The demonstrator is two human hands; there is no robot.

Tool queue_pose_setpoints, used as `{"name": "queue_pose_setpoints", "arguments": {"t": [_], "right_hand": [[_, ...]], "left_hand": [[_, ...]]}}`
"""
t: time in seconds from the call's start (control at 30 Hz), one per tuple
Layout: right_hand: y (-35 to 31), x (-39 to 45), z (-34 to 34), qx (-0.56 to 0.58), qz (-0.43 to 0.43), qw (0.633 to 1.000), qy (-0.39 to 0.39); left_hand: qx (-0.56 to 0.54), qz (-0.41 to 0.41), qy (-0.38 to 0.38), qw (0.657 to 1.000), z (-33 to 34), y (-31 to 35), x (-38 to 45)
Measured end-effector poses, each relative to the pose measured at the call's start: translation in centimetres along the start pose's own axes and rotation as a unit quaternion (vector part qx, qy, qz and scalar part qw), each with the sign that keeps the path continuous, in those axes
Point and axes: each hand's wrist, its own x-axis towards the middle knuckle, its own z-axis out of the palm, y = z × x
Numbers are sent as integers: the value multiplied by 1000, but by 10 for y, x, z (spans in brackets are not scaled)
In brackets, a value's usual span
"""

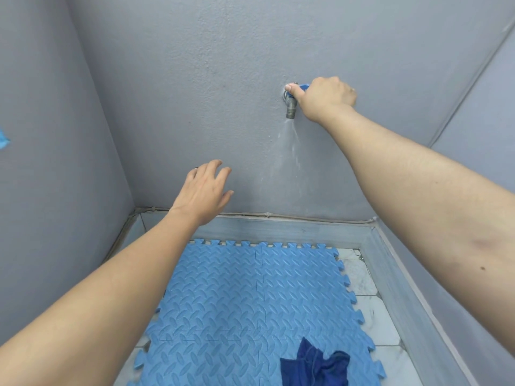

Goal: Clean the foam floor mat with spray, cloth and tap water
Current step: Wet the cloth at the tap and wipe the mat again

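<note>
A light blue foam mat (250,302) with jigsaw edges lies flat on the tiled floor below me. A crumpled dark blue cloth (317,366) rests on its near right part. A metal tap (290,105) with a blue handle sticks out of the grey back wall. My right hand (326,97) grips that handle, thumb on top. Water sprays down from the spout along the wall. My left hand (204,190) hovers in the air left of the water stream, fingers spread, holding nothing. No spray bottle is in view.
Grey walls close in on the left, back and right. A raised grey skirting (306,229) runs along the wall base. White marble-look floor tiles (370,310) show to the right of the mat. A bit of blue tape (3,139) sits on the left wall.
</note>
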Motion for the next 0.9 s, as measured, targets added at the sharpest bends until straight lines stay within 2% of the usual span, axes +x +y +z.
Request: {"name": "queue_pose_setpoints", "arguments": {"t": [0.47, 0.9], "right_hand": [[5, 3, 10, 35, -15, 999, 12], [21, 19, 15, 58, -79, 995, -12]], "left_hand": [[4, -8, -10, 1000, 4, -3, -4], [7, -11, -12, 1000, 14, -11, -7]]}}
